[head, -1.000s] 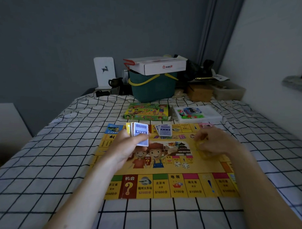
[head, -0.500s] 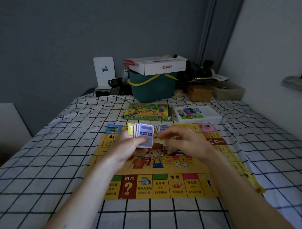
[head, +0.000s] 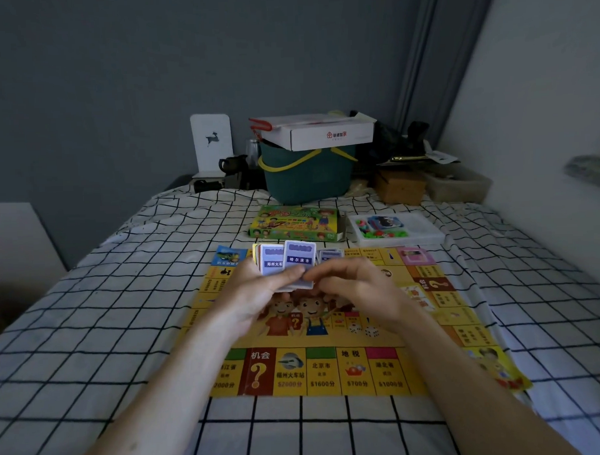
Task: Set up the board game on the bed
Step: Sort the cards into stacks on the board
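Card stack (head: 279, 265) lower part hidden behind left hand (head: 257, 297); board (head: 330, 369) centre covered by hands; small pile (head: 330, 255) print unreadable.

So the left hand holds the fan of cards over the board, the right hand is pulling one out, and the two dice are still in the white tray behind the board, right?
Not quite. The head view shows the two dice lying on the board, near its middle, not in the white tray. The rest is right: the left hand holds the fan of cards and the right hand pinches one.

Dim room: grey-blue wall (head: 116, 80), grey curtain (head: 432, 62), white side wall (head: 542, 82), checked bedsheet (head: 91, 319).
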